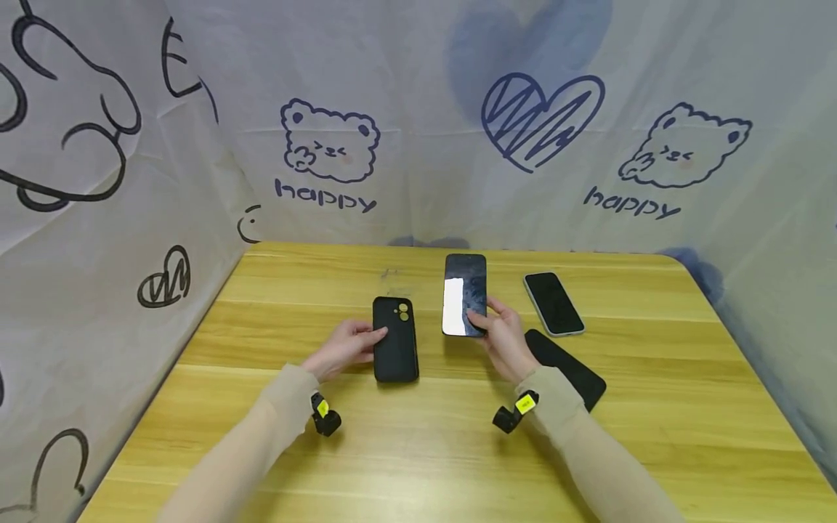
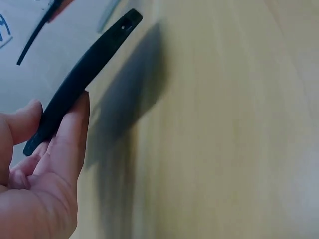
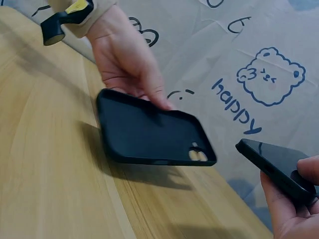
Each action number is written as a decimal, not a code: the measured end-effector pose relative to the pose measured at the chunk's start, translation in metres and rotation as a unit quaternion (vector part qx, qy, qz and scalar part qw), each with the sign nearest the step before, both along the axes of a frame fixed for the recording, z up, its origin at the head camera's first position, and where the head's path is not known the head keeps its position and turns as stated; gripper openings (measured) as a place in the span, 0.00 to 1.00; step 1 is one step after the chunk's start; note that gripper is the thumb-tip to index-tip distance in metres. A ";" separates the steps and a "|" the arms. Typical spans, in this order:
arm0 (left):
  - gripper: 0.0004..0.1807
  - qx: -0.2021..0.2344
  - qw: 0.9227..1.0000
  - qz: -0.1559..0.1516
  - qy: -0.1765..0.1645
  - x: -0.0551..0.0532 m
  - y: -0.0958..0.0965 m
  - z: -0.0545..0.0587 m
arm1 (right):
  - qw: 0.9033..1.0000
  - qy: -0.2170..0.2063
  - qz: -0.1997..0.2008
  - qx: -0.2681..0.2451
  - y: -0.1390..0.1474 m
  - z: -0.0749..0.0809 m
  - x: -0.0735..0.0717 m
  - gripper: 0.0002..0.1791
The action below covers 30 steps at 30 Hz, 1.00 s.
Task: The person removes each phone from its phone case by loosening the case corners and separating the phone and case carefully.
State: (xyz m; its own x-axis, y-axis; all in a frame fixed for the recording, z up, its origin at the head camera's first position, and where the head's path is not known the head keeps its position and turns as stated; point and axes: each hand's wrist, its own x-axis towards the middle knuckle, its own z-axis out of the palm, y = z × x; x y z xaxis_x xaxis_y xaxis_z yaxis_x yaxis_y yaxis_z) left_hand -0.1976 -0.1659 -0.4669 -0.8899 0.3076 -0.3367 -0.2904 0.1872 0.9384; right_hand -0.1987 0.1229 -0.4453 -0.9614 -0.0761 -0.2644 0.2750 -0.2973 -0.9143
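In the head view, the left hand (image 1: 346, 341) pinches a black case (image 1: 395, 356) by its left edge, thumb on the inner side, with the two camera holes at the far end. The right hand (image 1: 502, 338) grips a phone (image 1: 474, 269) near its lower right corner, thumb over the glass, which carries a bright white reflection. Case and phone are side by side, apart, over the middle of the wooden table (image 1: 418, 465). A second phone (image 1: 554, 303) lies to the right, and a black slab (image 1: 575, 374) lies partly under the right wrist. Behind hangs a cloth (image 1: 418, 65) printed with bears, hearts and "happy". The left wrist view shows the case nearly edge-on and tilted, held between thumb and fingers, its shadow (image 2: 124, 89) falling on the wood. In the right wrist view, the case's hollow side faces the camera, clear of the table; at lower right, the right hand clasps the phone, thumb on top and fingers beneath, just beside the case without touching it.
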 end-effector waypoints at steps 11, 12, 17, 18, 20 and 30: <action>0.11 -0.062 0.998 -0.008 -0.005 0.005 -0.015 -0.009 | 0.998 -0.030 0.014 -0.053 -0.011 -0.001 -0.010 0.33; 0.11 -0.067 0.998 -0.010 -0.005 0.006 -0.016 -0.009 | 0.998 -0.029 0.016 -0.056 -0.012 -0.001 -0.010 0.32; 0.12 -0.097 0.995 -0.014 0.000 0.006 -0.019 -0.008 | 0.997 -0.028 0.029 -0.063 -0.016 -0.002 -0.015 0.31; 0.13 -0.102 0.995 -0.013 0.003 0.006 -0.019 -0.007 | 0.997 -0.029 0.029 -0.062 -0.017 -0.002 -0.016 0.31; 0.14 -0.114 0.993 -0.009 0.013 0.006 -0.019 -0.007 | 0.997 -0.032 0.030 -0.059 -0.019 -0.002 -0.018 0.32; 0.12 -0.189 0.980 0.024 0.057 0.008 -0.015 -0.001 | 0.997 -0.037 0.032 -0.054 -0.029 -0.003 -0.033 0.35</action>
